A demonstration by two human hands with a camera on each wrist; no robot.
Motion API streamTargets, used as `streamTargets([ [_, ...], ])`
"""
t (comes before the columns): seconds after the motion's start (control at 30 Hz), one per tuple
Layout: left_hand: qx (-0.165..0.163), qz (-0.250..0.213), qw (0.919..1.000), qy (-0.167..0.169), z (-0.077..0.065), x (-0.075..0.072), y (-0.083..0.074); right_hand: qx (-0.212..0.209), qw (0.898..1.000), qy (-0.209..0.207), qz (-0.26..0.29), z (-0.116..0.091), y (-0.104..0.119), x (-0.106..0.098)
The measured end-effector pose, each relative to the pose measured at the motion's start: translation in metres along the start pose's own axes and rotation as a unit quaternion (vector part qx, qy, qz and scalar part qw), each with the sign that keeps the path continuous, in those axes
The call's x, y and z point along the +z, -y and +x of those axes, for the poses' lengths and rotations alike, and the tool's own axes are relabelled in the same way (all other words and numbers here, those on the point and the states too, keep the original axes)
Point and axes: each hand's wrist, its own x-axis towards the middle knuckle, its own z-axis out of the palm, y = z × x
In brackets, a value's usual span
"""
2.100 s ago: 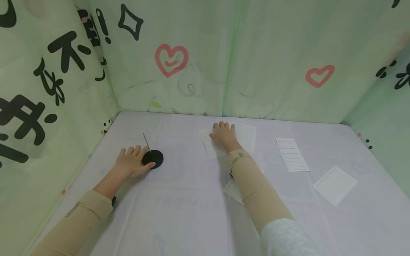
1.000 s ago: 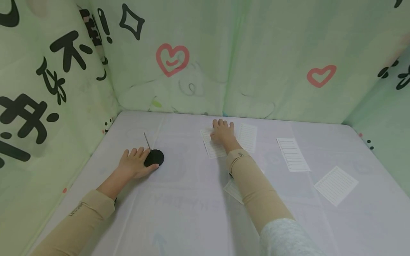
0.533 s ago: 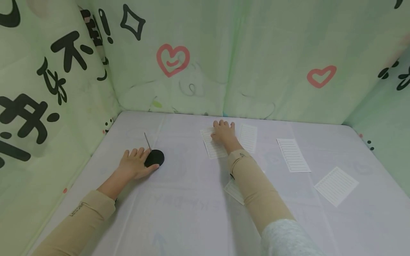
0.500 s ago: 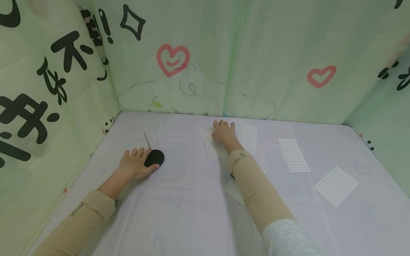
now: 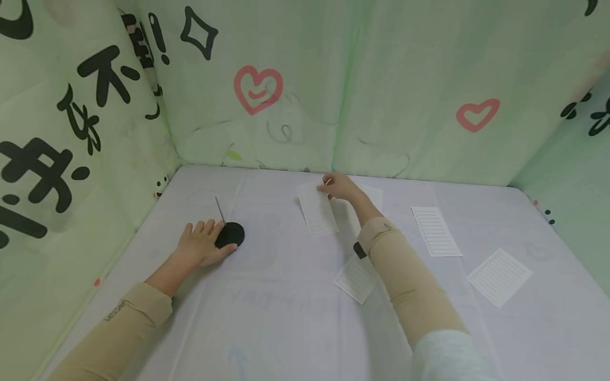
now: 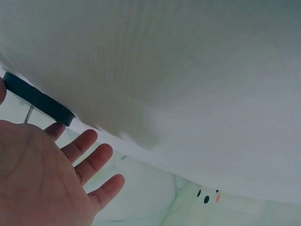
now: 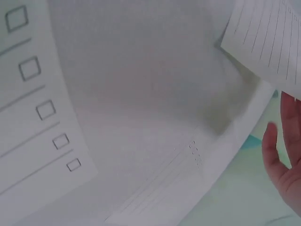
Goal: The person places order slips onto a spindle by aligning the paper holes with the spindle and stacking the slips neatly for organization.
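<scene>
In the head view, a bill spike with a black round base and a thin upright metal rod stands on the left of the table. My left hand lies against that base, its fingers spread and its thumb and index finger touching the rim; the left wrist view shows the base's edge between them. Farther back, my right hand pinches the top right corner of a lined paper sheet. In the right wrist view the sheet curves up, covering some fingertips.
Other lined sheets lie on the white-covered table: one behind my right wrist, one beside my right sleeve, and two farther right, a straight one and a turned one. A green curtain borders the table.
My right hand has gone from lying flat on the sheet to pinching its corner, its wrist and forearm shifting right. The left hand and the bill spike have hardly moved.
</scene>
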Motion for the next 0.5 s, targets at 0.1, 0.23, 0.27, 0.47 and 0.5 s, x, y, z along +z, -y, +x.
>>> streamTargets([
  [0.1,0.002,0.000,1.0000,-0.003,0.000,0.000,0.000,0.030,0.997,0.000,0.068,-0.024,0.019,-0.008],
  [0.23,0.004,0.000,1.0000,-0.004,0.000,-0.001,-0.001,0.048,0.990,-0.009,0.134,-0.039,0.026,-0.015],
  [0.27,0.003,0.000,1.0000,-0.004,-0.001,-0.001,-0.001,0.052,0.988,-0.009,0.143,-0.042,0.026,-0.016],
  [0.47,0.003,-0.003,1.0000,-0.007,-0.001,0.000,0.000,0.064,0.984,-0.018,0.164,-0.054,0.030,-0.017],
  [0.5,0.003,-0.003,1.0000,-0.008,-0.001,0.000,0.000,0.066,0.983,-0.019,0.169,-0.055,0.030,-0.016],
])
